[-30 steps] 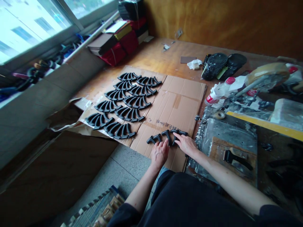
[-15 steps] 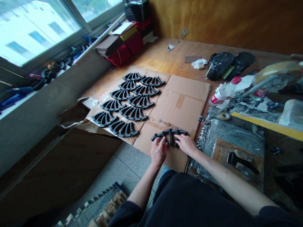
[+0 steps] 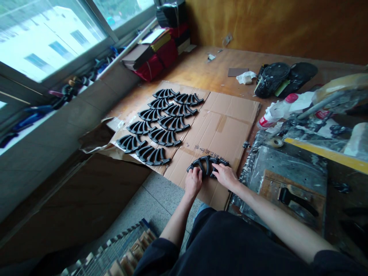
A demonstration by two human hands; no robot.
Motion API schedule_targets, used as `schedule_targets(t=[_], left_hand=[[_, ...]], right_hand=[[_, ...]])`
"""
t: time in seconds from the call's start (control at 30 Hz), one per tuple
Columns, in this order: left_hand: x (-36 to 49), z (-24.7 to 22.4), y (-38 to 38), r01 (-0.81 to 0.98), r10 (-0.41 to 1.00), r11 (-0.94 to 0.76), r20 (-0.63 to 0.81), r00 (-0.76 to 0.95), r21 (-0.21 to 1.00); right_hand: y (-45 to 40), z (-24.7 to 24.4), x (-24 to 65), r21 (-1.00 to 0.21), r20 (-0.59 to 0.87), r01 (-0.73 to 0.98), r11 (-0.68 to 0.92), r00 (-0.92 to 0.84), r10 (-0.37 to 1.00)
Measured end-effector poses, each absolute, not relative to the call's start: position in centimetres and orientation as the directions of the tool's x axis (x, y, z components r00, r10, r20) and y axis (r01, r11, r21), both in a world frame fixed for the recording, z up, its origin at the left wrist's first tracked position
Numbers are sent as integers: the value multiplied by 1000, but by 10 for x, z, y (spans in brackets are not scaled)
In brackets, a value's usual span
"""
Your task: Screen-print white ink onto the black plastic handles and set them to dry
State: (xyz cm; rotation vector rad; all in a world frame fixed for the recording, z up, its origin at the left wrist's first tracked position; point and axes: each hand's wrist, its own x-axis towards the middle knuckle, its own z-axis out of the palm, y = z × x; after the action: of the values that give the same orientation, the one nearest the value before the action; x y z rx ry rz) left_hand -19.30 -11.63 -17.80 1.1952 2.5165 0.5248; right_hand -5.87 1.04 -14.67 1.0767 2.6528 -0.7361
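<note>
Near the front edge of a cardboard sheet (image 3: 223, 132) lies a curved black ribbed piece (image 3: 204, 160). My left hand (image 3: 193, 180) grips its left end with bent fingers. At its right part, my right hand (image 3: 224, 174) has thumb and fingers pressed on the piece. The fingers of both hands partly hide its lower side. Several similar black fan-shaped pieces (image 3: 165, 136) lie in two columns on the left half of the cardboard.
Dark tubs (image 3: 273, 78), a plastic bottle (image 3: 277, 111) and a tape roll (image 3: 275, 142) stand to the right. A black-handled tool (image 3: 296, 199) lies on a board. Red bundles (image 3: 156, 63) sit by the window, and a rack (image 3: 120, 255) is below left.
The view has shifted slightly, moving the surroundings to the right. The left fingers have closed more on the piece's left end, and its ribs sit closer together.
</note>
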Motion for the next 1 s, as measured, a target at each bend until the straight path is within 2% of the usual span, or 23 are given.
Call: schedule_targets(t=[0.1,0.2,0.3,0.4,0.5,0.63,0.87,1.0], left_hand=[[-200,-173,-103,712,811,562,-113,-573,422],[-203,-168,-97,757,817,570,-116,-566,320],[-194,-166,-99,796,826,544,-4,-564,265],[-177,-167,-99,844,866,458,74,-495,279],[-163,-171,-94,868,903,407,21,-430,283],[-156,-173,-84,862,903,425,-58,-426,276],[-154,-173,-82,846,890,447,-55,-452,291],[-154,-171,-82,842,886,453,-47,-461,291]], right_hand=[[9,-145,-63,-407,-346,708,577,-704,620],[8,-146,-65,-409,-347,714,568,-697,627],[10,-147,-64,-398,-337,730,556,-680,651],[14,-146,-60,-372,-326,753,544,-654,683],[20,-143,-60,-335,-323,755,563,-654,684],[27,-139,-67,-287,-351,757,588,-654,670],[27,-138,-68,-305,-367,771,560,-637,678],[26,-136,-69,-258,-349,787,561,-617,705]])
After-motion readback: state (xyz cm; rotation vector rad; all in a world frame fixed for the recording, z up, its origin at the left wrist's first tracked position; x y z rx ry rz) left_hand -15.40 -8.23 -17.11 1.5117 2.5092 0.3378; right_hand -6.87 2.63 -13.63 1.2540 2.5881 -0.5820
